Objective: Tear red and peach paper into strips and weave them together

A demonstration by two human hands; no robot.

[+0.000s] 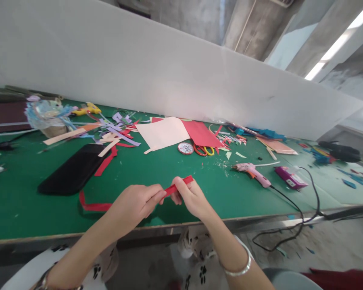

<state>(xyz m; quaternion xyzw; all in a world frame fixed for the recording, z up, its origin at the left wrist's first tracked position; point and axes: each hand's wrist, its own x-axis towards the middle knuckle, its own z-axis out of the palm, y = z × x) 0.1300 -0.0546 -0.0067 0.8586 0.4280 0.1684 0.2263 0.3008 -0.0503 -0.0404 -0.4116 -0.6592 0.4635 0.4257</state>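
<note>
A narrow red paper strip (179, 184) is held between both hands above the green table's near edge. My left hand (136, 202) is closed, pinching the strip's left end with thumb and fingers. My right hand (191, 197) is closed too, gripping the strip's right part, which sticks up past the fingers. A longer red strip (92, 206) lies curled on the table just left of my left hand.
The green table (24, 209) holds a black case (74, 170), pale and red paper sheets (181, 133), scissors (204, 151), a round tin (185, 148), a pink glue gun (252, 172) with its cord, and several paper scraps. A white wall panel stands behind.
</note>
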